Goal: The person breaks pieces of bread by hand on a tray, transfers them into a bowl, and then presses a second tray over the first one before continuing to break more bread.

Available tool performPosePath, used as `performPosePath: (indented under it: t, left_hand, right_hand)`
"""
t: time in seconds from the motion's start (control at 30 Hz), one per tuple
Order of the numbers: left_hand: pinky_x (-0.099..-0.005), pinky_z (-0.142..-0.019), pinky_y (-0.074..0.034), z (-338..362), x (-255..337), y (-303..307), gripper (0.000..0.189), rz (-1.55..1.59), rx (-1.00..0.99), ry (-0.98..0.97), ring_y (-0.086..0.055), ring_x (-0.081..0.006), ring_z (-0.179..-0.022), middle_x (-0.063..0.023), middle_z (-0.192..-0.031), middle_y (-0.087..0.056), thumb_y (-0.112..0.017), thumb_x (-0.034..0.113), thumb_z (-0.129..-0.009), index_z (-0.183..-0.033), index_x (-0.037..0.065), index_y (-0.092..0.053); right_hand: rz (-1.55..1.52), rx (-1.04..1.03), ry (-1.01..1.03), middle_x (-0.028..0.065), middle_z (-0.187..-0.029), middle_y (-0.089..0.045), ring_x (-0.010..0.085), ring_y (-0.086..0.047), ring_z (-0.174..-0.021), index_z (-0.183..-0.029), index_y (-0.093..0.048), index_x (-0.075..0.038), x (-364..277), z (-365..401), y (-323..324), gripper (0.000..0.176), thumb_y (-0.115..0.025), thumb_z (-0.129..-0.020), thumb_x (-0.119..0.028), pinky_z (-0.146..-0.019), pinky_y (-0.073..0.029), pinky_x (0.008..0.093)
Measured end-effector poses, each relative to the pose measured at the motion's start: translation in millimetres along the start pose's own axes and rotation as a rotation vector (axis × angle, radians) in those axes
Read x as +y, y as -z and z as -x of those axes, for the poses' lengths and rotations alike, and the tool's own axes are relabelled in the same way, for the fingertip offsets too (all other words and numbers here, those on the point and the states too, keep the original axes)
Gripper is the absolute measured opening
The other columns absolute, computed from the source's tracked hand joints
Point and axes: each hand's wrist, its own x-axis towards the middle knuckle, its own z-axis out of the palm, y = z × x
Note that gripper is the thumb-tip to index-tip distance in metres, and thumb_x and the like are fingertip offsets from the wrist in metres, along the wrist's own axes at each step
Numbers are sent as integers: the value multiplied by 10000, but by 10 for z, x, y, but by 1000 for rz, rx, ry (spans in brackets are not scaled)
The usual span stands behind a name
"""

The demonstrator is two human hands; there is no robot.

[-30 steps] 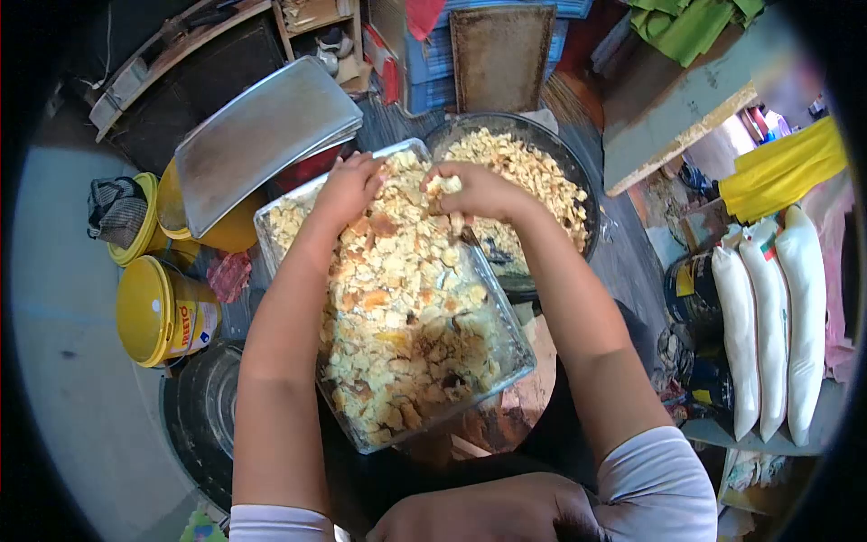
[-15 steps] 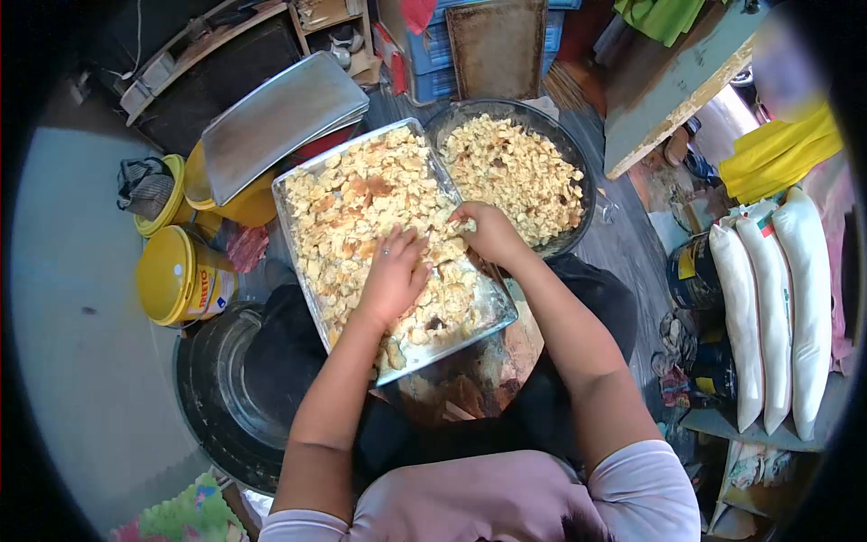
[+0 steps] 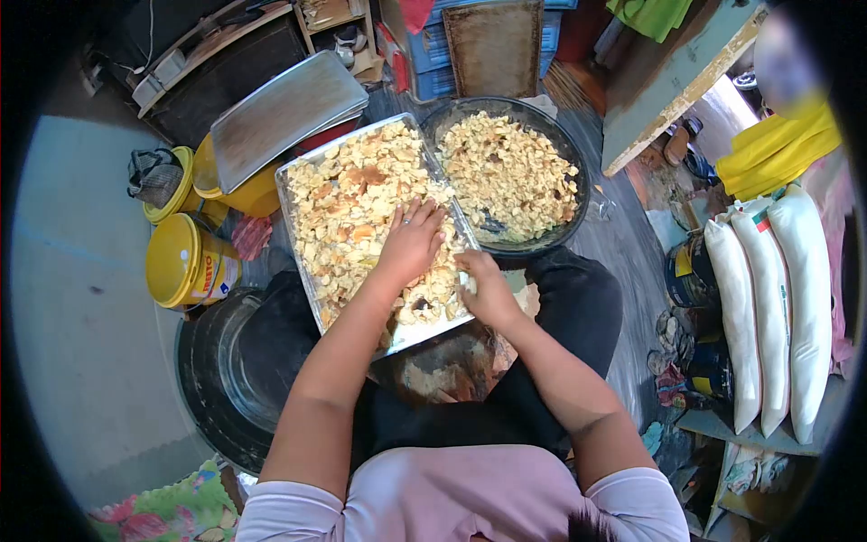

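1. The left hand (image 3: 414, 242) lies palm down at the centre of the frame, on broken, pale yellow pieces (image 3: 339, 203) with browned bits among them. Its fingers are extended, gripping nothing, and one wears a ring.
2. The right hand (image 3: 488, 291) is just right of centre, at the lower right edge of the rectangular metal tray (image 3: 433, 332). Its fingers are bent, with something pale at their tips; whether it grasps a piece or only touches the edge, I cannot tell.
3. The tray sits at a slant in the middle of the frame, its upper end turned to the left. The pieces cover most of it, and bare metal shows along its lower edge.
4. A round dark pan (image 3: 519, 246) stands just beside the tray's upper right side, holding a broad heap of similar pieces (image 3: 506, 172).
5. In the upper left, flat metal trays (image 3: 289, 113) lie stacked and tilted, partly over a yellow bucket (image 3: 248, 191). Below them, at left, is another yellow bucket with its lid on (image 3: 176, 262).
6. A black round tub (image 3: 212, 379) is at lower left, near the person's dark-clothed leg (image 3: 280, 330).
7. At right, three long, white, filled bags (image 3: 808, 307) stand side by side, below a yellow cloth (image 3: 781, 154).
8. At top centre, a brown tray (image 3: 495, 50) leans against blue crates (image 3: 432, 59).
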Motion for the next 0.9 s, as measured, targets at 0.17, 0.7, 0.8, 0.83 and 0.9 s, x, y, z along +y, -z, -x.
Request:
performPosePath:
  t: [0.17,0.7,0.8,0.83,0.9]
  left_hand:
    - [-496,-1135,-157,449,248,-2,426,32,26,-25,-307,-354,-1351,-172,-1400,-416,-480,259,-937,-1309,50,-487]
    - [-569,-1117,-98,1157,495,-220,796,-168,-158,64,-190,-376,-1405,-213,-1502,-231,-502,533,-876,-1425,-5,-297]
    - [-567,-1118,-102,1116,489,-166,815,-172,-182,52,-194,-371,-1405,-213,-1497,-241,-505,553,-870,-1423,-9,-298]
    - [-565,-1118,-106,1113,500,-123,819,-172,-199,57,-197,-369,-1404,-214,-1494,-249,-506,558,-868,-1420,-12,-301]
    - [-563,-1119,-110,1105,515,-32,810,-150,-183,72,-201,-369,-1402,-216,-1490,-256,-510,550,-870,-1417,-12,-306]
  right_hand:
    - [8,-31,14,228,-1379,-343,429,-333,-1275,-1344,-377,-51,-74,259,-48,593,-652,-842,-206,-1069,-305,455]
    - [408,-136,38,237,-1524,-128,370,-83,-1428,-1472,-167,-20,-57,80,-190,727,-405,-943,-457,-1110,0,585]
    - [337,-88,52,232,-1531,-112,374,-75,-1428,-1476,-148,-18,-46,-30,-136,749,-410,-939,-469,-1109,3,583]
    - [252,-11,99,231,-1533,-103,380,-81,-1426,-1479,-137,-22,-31,-79,-133,758,-410,-937,-477,-1106,7,588]
    - [231,16,124,214,-1536,-125,370,-107,-1425,-1475,-171,-31,-2,-212,-124,731,-406,-943,-474,-1103,9,594]
